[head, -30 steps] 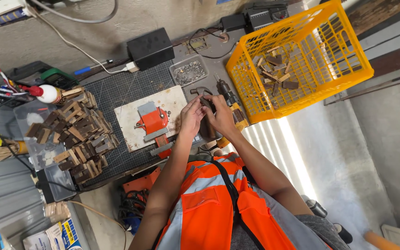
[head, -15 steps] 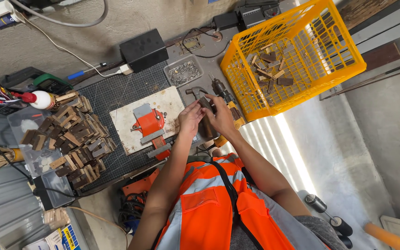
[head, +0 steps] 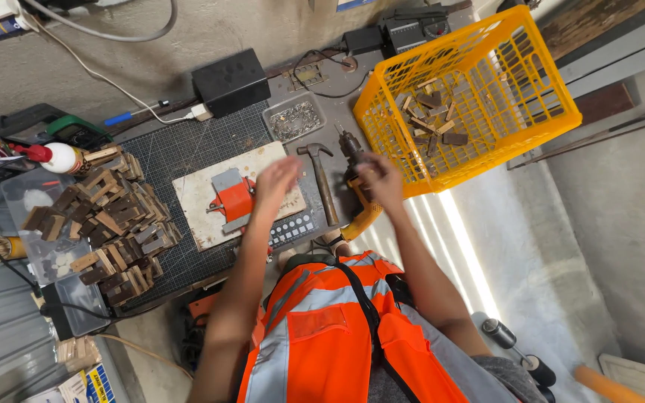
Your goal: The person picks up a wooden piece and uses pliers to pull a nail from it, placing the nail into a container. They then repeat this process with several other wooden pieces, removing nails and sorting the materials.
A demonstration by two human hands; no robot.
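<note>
The hands, seen pressed together over one small piece half a second earlier, are now parted: the left hand (head: 276, 181) is spread open and blurred above the pale board (head: 195, 190), holding nothing, while the right hand (head: 379, 179) is laid on the power drill (head: 357, 175) beside the hammer (head: 316, 170). Whether the right hand's fingers are closed around the drill's body cannot be told. The view has also drawn slightly to one side, so that the yellow crate (head: 479, 89) is shown whole.

The work is carried out on a grey bench covered by a dark gridded cutting mat (head: 181, 149) — a rough plaster wall is seen behind it, with cables and a black box (head: 231, 80) along its foot. A small orange-red vise (head: 231, 198) is fixed to the board.

Short wooden blocks (head: 106, 224), dark and pale, are heaped loosely at the mat's edge; a few more are seen lying inside the latticed plastic crate. A clear tray of small metal parts (head: 293, 117) is set near the hammer's steel head — its handle is of plain wood.
</note>
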